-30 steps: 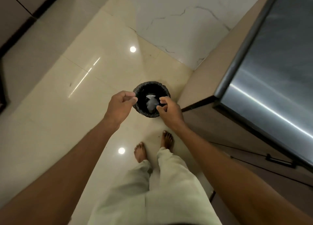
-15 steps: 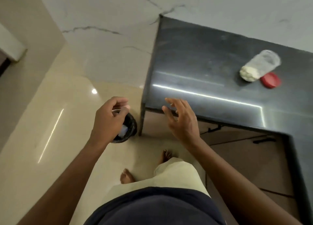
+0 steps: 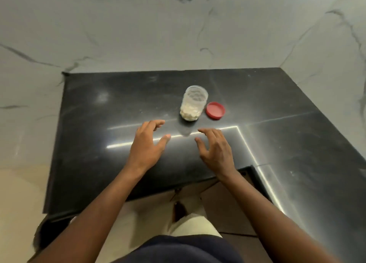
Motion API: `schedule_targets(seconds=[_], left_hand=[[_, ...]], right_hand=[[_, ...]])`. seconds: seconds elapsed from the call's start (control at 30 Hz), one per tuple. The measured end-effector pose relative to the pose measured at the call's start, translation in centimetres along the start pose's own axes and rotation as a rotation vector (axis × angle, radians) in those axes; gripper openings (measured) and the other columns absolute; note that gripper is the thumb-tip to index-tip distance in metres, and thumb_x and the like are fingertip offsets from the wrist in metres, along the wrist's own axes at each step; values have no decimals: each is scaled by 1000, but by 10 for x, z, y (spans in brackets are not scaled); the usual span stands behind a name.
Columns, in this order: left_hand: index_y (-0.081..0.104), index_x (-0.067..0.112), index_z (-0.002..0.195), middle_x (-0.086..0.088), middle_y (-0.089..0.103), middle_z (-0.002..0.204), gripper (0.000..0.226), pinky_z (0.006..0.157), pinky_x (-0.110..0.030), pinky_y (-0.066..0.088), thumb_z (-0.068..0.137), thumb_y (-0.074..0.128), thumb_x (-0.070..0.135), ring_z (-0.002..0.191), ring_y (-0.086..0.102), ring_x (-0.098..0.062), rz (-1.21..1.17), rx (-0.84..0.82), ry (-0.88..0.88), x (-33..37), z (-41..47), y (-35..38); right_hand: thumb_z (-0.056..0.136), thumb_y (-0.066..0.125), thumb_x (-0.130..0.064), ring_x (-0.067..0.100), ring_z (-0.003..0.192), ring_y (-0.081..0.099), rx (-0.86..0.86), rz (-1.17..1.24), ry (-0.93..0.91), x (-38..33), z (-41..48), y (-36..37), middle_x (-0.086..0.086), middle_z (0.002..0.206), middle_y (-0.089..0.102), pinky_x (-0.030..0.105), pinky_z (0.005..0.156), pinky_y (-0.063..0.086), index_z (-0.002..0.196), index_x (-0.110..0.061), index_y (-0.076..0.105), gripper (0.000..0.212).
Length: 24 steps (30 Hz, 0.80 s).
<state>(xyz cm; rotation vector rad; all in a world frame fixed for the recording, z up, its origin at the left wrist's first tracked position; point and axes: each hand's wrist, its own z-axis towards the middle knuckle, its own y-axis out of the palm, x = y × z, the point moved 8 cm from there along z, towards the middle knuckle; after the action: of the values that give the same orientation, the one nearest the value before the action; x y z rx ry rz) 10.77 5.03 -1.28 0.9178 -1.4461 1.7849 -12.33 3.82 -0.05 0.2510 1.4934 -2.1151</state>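
Note:
A clear plastic jar (image 3: 193,103) stands upright and uncapped on the dark stone counter (image 3: 111,112), its lower part filled with small white pieces. Its red lid (image 3: 215,110) lies flat just to the jar's right. My left hand (image 3: 147,143) hovers over the counter, short of the jar and to its left, fingers spread and loosely bent, holding nothing. My right hand (image 3: 215,149) hovers short of the jar on the right, fingers likewise relaxed and empty. Neither hand touches the jar or lid.
The counter is L-shaped, running on to the right along a grey marble wall (image 3: 178,34). Its near edge drops to cabinet fronts (image 3: 217,201) by my legs. Cream floor tiles (image 3: 17,193) show at the left.
The view swung from the floor bin up to the counter. My left hand came away from the bin, and both hands now hover empty in front of the jar.

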Motion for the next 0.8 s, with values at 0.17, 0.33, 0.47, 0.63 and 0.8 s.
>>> schedule_targets(seconds=[0.17,0.33,0.47,0.63,0.8], left_hand=[[41,26,154,-2,49,148,93,114,-42,44,77,91,45,138,47,-22,-22,-45,-111,16,68,70],[24,23,162,-4,36,162,125,117,-34,36,65,98,49,149,38,-22,-102,-39,-182,22,108,111],[32,18,158,-6,45,155,119,118,-44,45,63,101,43,142,48,-22,-110,8,-147,32,124,121],[45,26,144,3,56,139,95,105,-44,55,65,97,39,125,59,-16,-97,77,-136,33,131,120],[45,30,143,5,56,138,94,102,-43,57,66,97,42,124,59,-14,-73,74,-143,32,134,118]], right_hand=[[88,72,-10,27,111,60,-33,-50,3,72,74,-5,12,122,67,43,91,56,125,-10,65,38],[83,70,-25,38,153,26,-512,-218,64,117,141,32,13,169,26,57,119,37,157,-24,39,80],[86,73,-36,39,146,37,-779,-358,8,134,163,59,11,162,37,54,111,44,150,-32,49,69],[84,76,-35,33,128,55,-731,-301,-8,144,181,63,8,144,58,44,95,53,146,-30,52,66],[81,76,-63,35,140,38,-651,-320,-27,154,190,67,11,156,37,55,108,45,156,-31,37,90]])
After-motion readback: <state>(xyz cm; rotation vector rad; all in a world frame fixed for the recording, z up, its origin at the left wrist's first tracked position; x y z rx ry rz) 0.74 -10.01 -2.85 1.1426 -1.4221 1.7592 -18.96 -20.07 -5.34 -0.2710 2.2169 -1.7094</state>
